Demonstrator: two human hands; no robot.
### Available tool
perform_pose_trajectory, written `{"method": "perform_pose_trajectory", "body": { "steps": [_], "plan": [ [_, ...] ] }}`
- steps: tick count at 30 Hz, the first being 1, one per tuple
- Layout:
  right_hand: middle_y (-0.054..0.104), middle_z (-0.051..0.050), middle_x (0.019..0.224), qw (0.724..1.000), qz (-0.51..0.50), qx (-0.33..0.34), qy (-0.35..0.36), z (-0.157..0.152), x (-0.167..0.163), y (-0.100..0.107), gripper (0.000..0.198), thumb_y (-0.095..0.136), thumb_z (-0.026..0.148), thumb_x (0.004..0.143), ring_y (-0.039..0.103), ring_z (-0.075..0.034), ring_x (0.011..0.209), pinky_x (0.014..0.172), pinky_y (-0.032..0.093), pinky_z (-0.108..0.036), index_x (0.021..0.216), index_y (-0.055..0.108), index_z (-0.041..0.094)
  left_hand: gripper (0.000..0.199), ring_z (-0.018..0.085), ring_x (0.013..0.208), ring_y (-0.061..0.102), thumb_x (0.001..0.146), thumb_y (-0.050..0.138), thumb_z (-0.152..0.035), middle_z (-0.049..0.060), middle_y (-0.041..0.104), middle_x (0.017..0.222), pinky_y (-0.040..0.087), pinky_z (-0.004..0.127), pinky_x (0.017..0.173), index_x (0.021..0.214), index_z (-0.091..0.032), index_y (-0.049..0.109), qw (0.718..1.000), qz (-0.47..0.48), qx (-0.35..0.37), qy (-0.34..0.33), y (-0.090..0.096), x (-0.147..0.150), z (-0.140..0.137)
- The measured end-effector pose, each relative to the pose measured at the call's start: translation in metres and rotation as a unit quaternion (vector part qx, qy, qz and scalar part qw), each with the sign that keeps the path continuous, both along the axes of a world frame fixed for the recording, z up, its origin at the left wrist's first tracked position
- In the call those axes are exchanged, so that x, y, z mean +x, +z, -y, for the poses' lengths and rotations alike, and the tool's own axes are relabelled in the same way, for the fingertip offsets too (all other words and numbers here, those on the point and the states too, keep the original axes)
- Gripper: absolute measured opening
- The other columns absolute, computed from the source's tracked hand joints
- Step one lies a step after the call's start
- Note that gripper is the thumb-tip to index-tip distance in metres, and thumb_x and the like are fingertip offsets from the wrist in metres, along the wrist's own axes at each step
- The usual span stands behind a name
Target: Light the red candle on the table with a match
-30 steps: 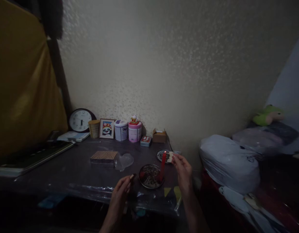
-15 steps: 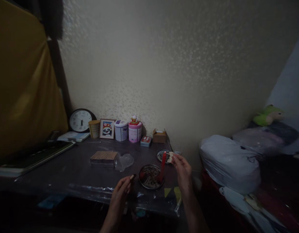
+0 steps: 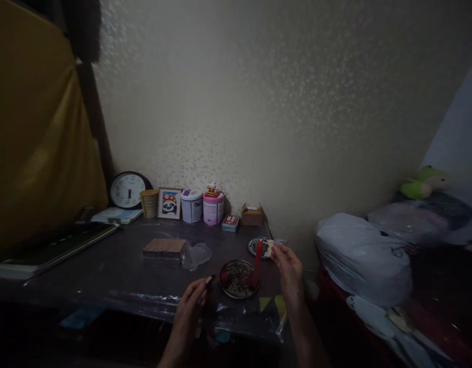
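Note:
My left hand (image 3: pixel 190 300) is pinched around a small dark piece with a pale edge (image 3: pixel 209 279), just left of a round metal plate (image 3: pixel 221 286); its kind is too small to make out. Between the fingertips of my right hand (image 3: pixel 288 266) is a fanned bunch of pale matches (image 3: pixel 269 249) with dark heads pointing left. The dark heads lie close by the top of a red candle (image 3: pixel 257 263), which stands upright at the plate's right side. No flame shows. Dark specks and reddish patches cover the plate. Behind the matches lies a second, smaller plate (image 3: pixel 251 247), partly hidden.
On the dark, plastic-covered table (image 3: pixel 124 260) lie a ridged brown block (image 3: pixel 164 248) and a crumpled clear bag (image 3: pixel 197 255). Along the wall stand a clock (image 3: pixel 128 190), a picture frame (image 3: pixel 169 203), two tubs (image 3: pixel 192 207) and a small carton (image 3: pixel 252 214). White bags (image 3: pixel 362 255) bulge at right.
Almost nothing differs. Both hands keep their places and their hold, and the candle has not moved; the whole view has shifted very slightly.

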State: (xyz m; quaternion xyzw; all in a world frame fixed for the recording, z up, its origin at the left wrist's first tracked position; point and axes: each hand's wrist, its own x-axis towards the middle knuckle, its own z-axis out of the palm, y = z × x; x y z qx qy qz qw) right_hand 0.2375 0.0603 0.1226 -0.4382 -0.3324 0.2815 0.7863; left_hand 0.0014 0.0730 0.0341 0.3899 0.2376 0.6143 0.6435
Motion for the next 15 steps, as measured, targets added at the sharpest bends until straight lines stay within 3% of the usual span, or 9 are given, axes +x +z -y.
{"method": "perform_pose_trajectory", "body": {
  "steps": [9, 15],
  "plan": [
    [0.059, -0.004, 0.084, 1.000, 0.007, 0.001, 0.000, 0.0031, -0.0016, 0.0013, 0.037, 0.073, 0.039, 0.063, 0.052, -0.011, 0.074, 0.073, 0.043, -0.023, 0.086, 0.063, 0.012, 0.040, 0.032, 0.106, 0.047, 0.075, 0.079, -0.045, 0.011, 0.055, 0.108, 0.044, 0.027, 0.084, 0.099, -0.014, 0.072, 0.998, -0.027, 0.048, 0.010, 0.0056, -0.0028, 0.0048],
    [0.060, -0.004, 0.086, 1.000, 0.010, 0.002, 0.005, 0.0038, -0.0021, 0.0018, 0.037, 0.072, 0.040, 0.064, 0.053, -0.011, 0.076, 0.073, 0.043, -0.023, 0.087, 0.062, 0.012, 0.045, 0.031, 0.102, 0.050, 0.071, 0.084, -0.049, 0.011, 0.058, 0.105, 0.045, 0.025, 0.079, 0.097, -0.015, 0.071, 1.000, -0.007, 0.011, 0.001, 0.0050, -0.0024, 0.0044]
  ]
}}
